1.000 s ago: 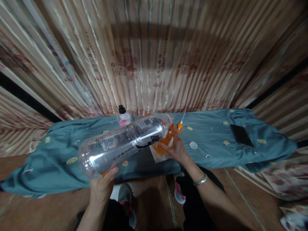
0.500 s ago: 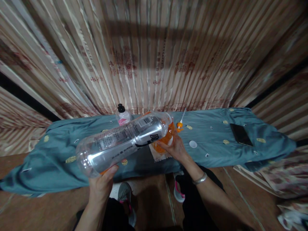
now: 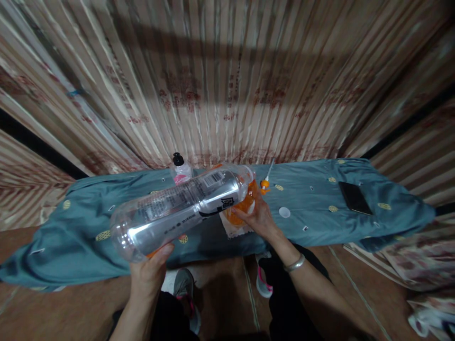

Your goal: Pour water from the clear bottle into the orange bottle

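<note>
Currently, both hands are engaged. The left hand [image 3: 151, 265] grasps the large clear bottle [image 3: 177, 208] near its base, thumb on the near side; the other fingers are mostly hidden beneath it. The grip spans the bottle's width only partly. The right hand [image 3: 261, 218] is closed around the upper part of the orange bottle [image 3: 245, 206], thumb extended across the near side. The large bottle lies tilted above the cloth [image 3: 313, 189], base to the left, neck to the right at the top of the orange bottle. Whether the two rims touch cannot be told.

The orange bottle stands at a pale packet [image 3: 236, 231], close to the front edge of the cloth. The small black-capped bottle [image 3: 182, 173] is near the rear edge, just behind the large bottle. The orange pump [image 3: 265, 184] lies just beyond the right hand, and the white disc [image 3: 284, 212] lies beside that hand. Room for sideways movement extends along the cloth between the disc and the black phone [image 3: 354, 197], and left of the large bottle's base.

Compared with one second ago, both grips and the bottle arrangement are essentially unchanged; only the view shifts slightly.
</note>
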The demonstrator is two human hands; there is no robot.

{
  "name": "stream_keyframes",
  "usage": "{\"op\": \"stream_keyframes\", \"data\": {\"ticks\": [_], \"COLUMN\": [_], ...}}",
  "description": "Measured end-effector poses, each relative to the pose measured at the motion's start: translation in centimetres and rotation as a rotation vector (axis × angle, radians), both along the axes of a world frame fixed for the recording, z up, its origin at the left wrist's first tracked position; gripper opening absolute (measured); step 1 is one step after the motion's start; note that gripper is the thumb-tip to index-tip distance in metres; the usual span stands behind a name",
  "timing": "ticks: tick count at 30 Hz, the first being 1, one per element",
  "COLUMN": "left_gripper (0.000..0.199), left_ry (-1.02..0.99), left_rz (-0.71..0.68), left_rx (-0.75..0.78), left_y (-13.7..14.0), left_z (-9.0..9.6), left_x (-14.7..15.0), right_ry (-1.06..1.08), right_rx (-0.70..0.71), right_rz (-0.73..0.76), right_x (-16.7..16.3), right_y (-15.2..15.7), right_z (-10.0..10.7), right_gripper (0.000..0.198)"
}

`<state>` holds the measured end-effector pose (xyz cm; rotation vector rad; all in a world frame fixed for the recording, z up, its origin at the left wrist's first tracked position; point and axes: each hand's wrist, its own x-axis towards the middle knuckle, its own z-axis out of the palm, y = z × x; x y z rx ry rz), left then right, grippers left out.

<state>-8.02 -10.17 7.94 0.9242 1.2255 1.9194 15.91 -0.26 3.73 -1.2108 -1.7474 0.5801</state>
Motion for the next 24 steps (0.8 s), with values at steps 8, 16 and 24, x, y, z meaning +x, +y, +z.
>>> {"op": "stream_keyframes", "data": {"ticks": [8,16,24], "left_gripper": [0.071,0.072,0.072], "left_ry": [0.021,0.022,0.018], "left_rz": [0.005,0.022,0.014], "left_rx": [0.004,-0.015,-0.007], "left_y": [-0.02,0.05,0.10], "left_z": [0.43,0.05,0.36], "left_x": [0.13,0.12,0.16], "right_ry": [-0.005,-0.006,-0.004], "right_rx": [-0.008,0.021,0.030], "right_rz": [-0.015,-0.003,0.005], "right_x": [0.01,0.07,0.05], "right_y": [0.06,0.14,0.22], "right_z": [-0.13,-0.38,-0.31], "right_gripper": [0.095,0.094,0.096]}}
